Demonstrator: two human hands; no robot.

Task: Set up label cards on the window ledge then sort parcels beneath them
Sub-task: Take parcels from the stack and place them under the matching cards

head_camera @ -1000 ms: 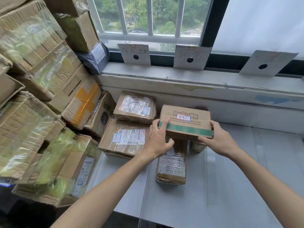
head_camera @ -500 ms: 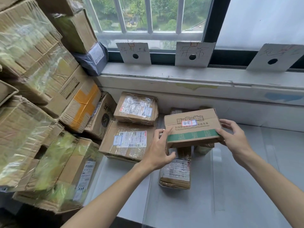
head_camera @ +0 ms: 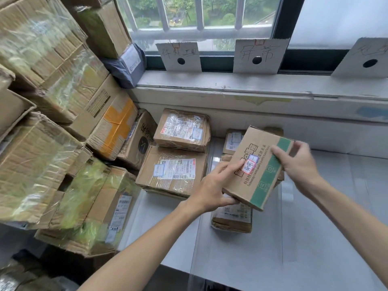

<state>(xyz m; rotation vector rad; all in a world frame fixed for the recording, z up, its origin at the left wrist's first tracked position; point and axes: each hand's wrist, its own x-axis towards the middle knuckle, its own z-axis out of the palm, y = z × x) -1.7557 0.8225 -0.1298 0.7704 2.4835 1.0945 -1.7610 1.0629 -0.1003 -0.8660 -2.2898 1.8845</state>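
Green-banded cardboard box [head_camera: 259, 166]: tilted, held above the white table [head_camera: 294, 238], the left hand [head_camera: 212, 189] gripping its lower-left corner and the right hand [head_camera: 298, 162] curled over its upper-right end. Three label cards [head_camera: 260, 56] stand propped on the window ledge [head_camera: 231, 85]. Taped parcels [head_camera: 174, 171] lie beneath the left card; stacked cartons [head_camera: 52, 101] fill the left side.

**One head-worn view, looking down toward the window**

A single wide-angle camera sat on the person's head, facing forward and down. It looked close over both forearms onto the table [head_camera: 294, 238], with the window ledge [head_camera: 241, 85] across the top and stacked boxes [head_camera: 52, 101] crowding the left.
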